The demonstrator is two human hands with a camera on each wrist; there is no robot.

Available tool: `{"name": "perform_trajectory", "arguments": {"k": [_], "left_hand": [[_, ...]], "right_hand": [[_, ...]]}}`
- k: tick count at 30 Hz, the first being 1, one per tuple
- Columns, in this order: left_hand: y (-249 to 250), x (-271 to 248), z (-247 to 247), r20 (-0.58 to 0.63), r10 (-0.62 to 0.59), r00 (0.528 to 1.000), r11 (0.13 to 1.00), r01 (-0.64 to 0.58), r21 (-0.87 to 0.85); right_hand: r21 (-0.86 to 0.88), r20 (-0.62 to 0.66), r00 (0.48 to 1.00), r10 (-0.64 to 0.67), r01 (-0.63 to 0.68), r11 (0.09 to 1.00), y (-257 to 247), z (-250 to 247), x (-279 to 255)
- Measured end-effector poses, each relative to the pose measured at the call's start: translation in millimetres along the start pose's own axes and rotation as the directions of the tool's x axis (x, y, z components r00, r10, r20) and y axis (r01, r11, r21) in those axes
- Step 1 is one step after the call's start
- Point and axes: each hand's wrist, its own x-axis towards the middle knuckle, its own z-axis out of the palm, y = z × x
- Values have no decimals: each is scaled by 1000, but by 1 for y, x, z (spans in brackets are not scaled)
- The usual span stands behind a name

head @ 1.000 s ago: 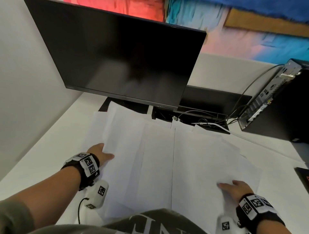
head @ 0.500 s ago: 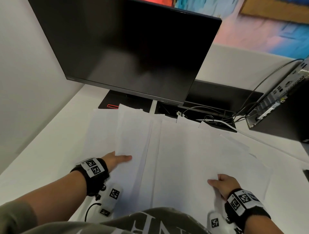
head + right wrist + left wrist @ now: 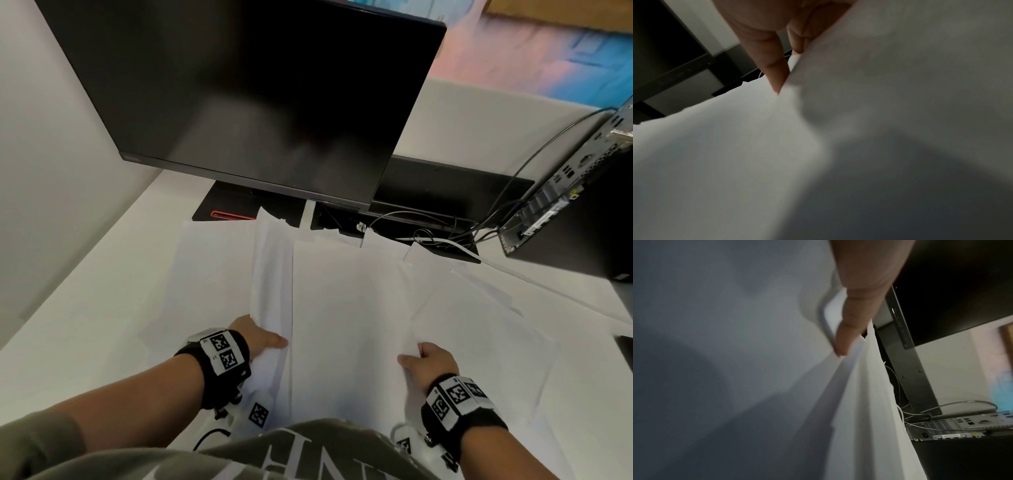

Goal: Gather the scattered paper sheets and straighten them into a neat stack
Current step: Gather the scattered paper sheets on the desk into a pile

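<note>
Head view: white paper sheets (image 3: 346,308) fanned out, overlapping all over a white desk (image 3: 85,291), right in front of the monitor (image 3: 253,102).
Left hand (image 3: 255,339): at the left edge of the middle bunch, thumb lying on top of the sheets, other fingers tucked under and out of sight.
Left wrist view: thumb (image 3: 851,324) pressed down on the paper (image 3: 863,402), sheet edge curling up beside it, so looks like a pinch on the bunch; rest of the fingers, can't tell.
Right hand (image 3: 428,363): on the right side of the same bunch, thumb on top, fingers curled around the lifted edge.
Right wrist view: thumb (image 3: 768,65) plus a fingertip squeezing a fold of paper (image 3: 715,138); pretty blurry though.
Paper spot: mostly flat on the desk between both hands, a few sheets trailing off to the right, far corners touching the monitor base (image 3: 226,210).
Also around: computer tower (image 3: 579,205) on the right, cables (image 3: 445,233) behind the sheets, colourful painting (image 3: 548,51) on the wall.
</note>
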Motion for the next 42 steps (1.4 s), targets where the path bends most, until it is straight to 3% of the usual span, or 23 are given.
{"name": "perform_trajectory", "arguments": {"k": [3,6,11,16,20,24,27,33,36,42], "left_hand": [[-1,0,3,-27,4,1000,1000,-4,29],[-4,3,3,-50,12,999,1000,-10,29],[-5,2,2,-21,13,1000,1000,-13,-7],[-4,2,0,-34,2,999,1000,-2,-7],[-3,0,0,-33,3,999,1000,-3,-3],[-2,-4,-1,-21,10,1000,1000,-10,2],[-1,-5,-2,-8,7,1000,1000,-7,16],[-1,-7,-4,10,20,1000,1000,-20,12],[0,-8,-5,12,22,1000,1000,-22,-4],[-1,-8,-7,42,9,999,995,-5,-99]], "right_hand": [[30,-9,1000,7,-7,1000,4,-6,3],[65,-101,993,57,-50,997,15,-30,6],[25,-246,943,225,-225,974,35,-83,-1],[-356,-213,968,131,-201,912,64,-99,-18],[-274,-260,955,142,-214,938,57,-97,-16],[-31,-428,889,162,-194,981,48,-94,4],[-13,-530,841,110,-137,990,50,-96,8],[33,-393,911,126,-123,992,52,-105,4],[-24,-340,931,136,-153,988,50,-106,10],[-112,-265,964,15,-47,993,26,-99,16]]}}
